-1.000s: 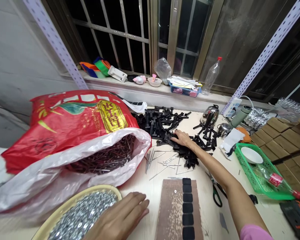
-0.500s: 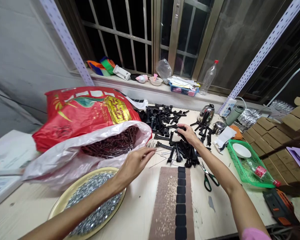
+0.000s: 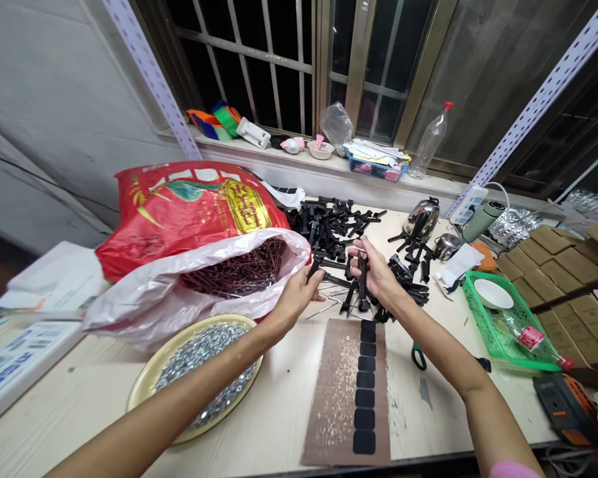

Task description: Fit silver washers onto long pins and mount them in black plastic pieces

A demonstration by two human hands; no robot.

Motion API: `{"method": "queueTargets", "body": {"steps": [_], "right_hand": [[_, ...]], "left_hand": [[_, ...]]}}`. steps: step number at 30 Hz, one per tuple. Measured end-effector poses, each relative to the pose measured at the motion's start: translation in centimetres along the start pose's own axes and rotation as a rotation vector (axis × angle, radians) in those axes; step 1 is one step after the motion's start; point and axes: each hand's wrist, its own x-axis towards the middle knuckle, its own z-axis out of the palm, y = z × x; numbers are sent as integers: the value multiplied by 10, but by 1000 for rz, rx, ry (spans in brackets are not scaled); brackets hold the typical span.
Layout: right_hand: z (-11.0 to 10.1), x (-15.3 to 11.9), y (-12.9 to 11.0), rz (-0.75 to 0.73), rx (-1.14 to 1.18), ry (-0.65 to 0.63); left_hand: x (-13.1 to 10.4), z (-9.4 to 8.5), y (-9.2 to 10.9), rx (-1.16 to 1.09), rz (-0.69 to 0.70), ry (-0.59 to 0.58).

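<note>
My left hand [image 3: 299,291] pinches a small black part [image 3: 313,267] between thumb and fingers, in front of the open mouth of a red and white bag [image 3: 194,212] full of long screws [image 3: 234,269]. To its right, my right hand [image 3: 371,269] is closed on a black clip [image 3: 362,282] that points downward. Behind and around both hands lie heaps of black clips [image 3: 323,222]. Loose thin metal rods lie on the table between the hands. Below them is a brown board [image 3: 329,398] with a column of black square pads [image 3: 365,398].
A yellow bowl of metal nuts [image 3: 194,435] stands at the front left. Scissors [image 3: 418,356] lie partly under my right forearm. At the right are a green basket [image 3: 488,332], a metal pot [image 3: 422,219] and cardboard boxes [image 3: 553,265]. Small items line the windowsill.
My left hand has moved right and up and now holds a black part. My right hand has turned upward, with a black clip upright in it. The view has shifted slightly.
</note>
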Motion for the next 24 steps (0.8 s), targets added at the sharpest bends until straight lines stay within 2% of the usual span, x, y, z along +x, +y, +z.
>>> {"method": "queueTargets", "body": {"steps": [2,4,6,8,11,14,16,18,20,22,24], "right_hand": [[10,3,10,-88,20,50],[21,2,25,-211,-53,136],[27,-3,39,-348,-235,205],[23,-8,44,-488,-535,194],[-6,-13,36,-602,-1163,22],[-40,-17,31,-529,-1733,-324],[-55,-20,34,-506,-1926,-534],[-59,-21,39,-528,-1996,-624],[-56,-18,41,-527,-1992,-572],[-48,-11,40,-478,-1935,-413],[-37,-2,38,-365,-1856,-267]], "left_hand": [[-2,7,9,-178,-76,-23],[-4,16,18,-281,-82,-62],[-6,24,23,-322,-132,-112],[-10,25,24,-354,-264,-140],[-20,12,22,-478,-527,-128],[-30,-4,21,-600,-689,-113],[-35,-8,20,-639,-719,-113],[-36,-6,20,-679,-719,-98],[-35,-1,18,-705,-715,-53],[-32,3,15,-702,-718,14],[-30,6,12,-684,-730,64]]}}
